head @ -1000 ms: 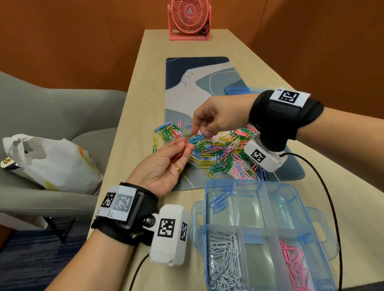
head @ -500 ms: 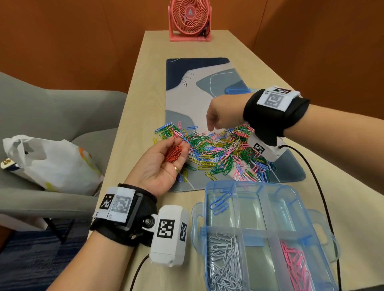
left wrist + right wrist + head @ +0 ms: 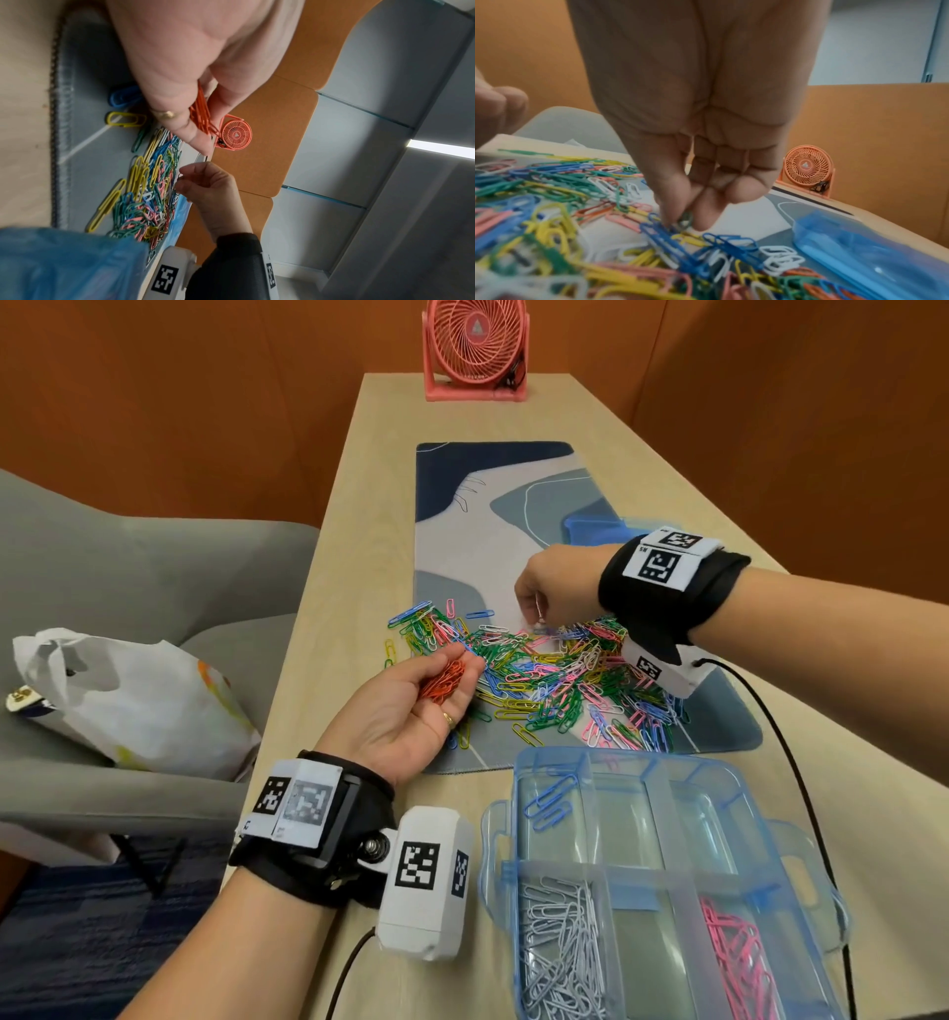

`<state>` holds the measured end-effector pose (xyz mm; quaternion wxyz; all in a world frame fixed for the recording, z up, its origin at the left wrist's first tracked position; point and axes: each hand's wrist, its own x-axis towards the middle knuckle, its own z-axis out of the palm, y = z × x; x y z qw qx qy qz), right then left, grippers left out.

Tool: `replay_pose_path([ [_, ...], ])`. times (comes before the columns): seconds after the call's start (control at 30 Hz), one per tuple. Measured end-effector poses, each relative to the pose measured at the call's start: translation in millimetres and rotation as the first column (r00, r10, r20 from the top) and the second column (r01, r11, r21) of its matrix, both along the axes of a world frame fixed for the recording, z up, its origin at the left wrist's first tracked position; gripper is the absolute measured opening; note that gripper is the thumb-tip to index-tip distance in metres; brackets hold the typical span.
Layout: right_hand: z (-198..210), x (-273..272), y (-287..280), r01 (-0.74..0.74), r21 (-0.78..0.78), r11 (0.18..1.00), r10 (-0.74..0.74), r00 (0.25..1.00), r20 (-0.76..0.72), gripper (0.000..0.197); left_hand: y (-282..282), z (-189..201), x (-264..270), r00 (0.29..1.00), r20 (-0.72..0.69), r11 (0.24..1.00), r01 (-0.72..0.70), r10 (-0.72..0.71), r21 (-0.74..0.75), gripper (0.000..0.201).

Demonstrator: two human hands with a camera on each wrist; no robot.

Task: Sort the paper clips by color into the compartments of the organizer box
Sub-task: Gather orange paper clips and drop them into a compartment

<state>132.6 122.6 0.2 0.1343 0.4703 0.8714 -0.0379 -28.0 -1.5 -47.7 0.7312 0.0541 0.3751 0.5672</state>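
Head view shows the organizer box (image 3: pixel 662 886) nearest, holding white, pink and blue clips apart, the mixed paper clips (image 3: pixel 554 680) heaped on the mat (image 3: pixel 477 546) beyond, left hand (image 3: pixel 411 711) cupping orange clips (image 3: pixel 444 680), right hand (image 3: pixel 554 585) pinching a clip from the heap

A long, pale wooden table (image 3: pixel 339 588) runs from the near edge to the far orange wall. At its far end stands a small coral-pink desk fan (image 3: pixel 475 349) on a square base. Along the middle lies a rectangular fabric desk mat (image 3: pixel 482 546) printed in navy, grey and pale blue shapes; a loose heap of mixed coloured paper clips (image 3: pixel 544 675) is spread across its near half, with 2 or 3 yellow and green ones spilled onto the bare wood just left of the mat. At the near right sits a translucent blue plastic organizer box (image 3: pixel 662 880), its far edge touching the mat's near edge.
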Motion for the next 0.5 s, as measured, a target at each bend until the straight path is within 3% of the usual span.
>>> replay_pose_path([
  [0.07, 0.8, 0.4, -0.3, -0.007, 0.022, 1.0, 0.007, 1.0, -0.001, 0.019, -0.3, 0.6, 0.1, 1.0, -0.007, 1.0, -0.002, 0.002, 0.002, 0.019],
  [0.17, 1.1, -2.4, -5.8, -0.022, -0.033, 0.999, 0.019, 0.997, -0.076, 0.003, -0.4, 0.1, -0.5, 1.0, -0.009, 1.0, -0.005, 0.005, 0.003, 0.019],
  [0.27, -5.6, -5.1, -8.6, -0.045, -0.092, 0.995, 0.035, 0.994, -0.106, 0.008, 0.0, 0.2, 0.1, 1.0, -0.011, 1.0, -0.004, 0.004, 0.001, 0.019],
  [0.5, -4.8, 0.9, -2.5, 0.021, -0.014, 1.0, -0.023, 0.989, -0.148, 0.006, -0.2, -0.2, -0.4, 1.0, -0.012, 1.0, -0.005, 0.005, 0.005, 0.019],
])
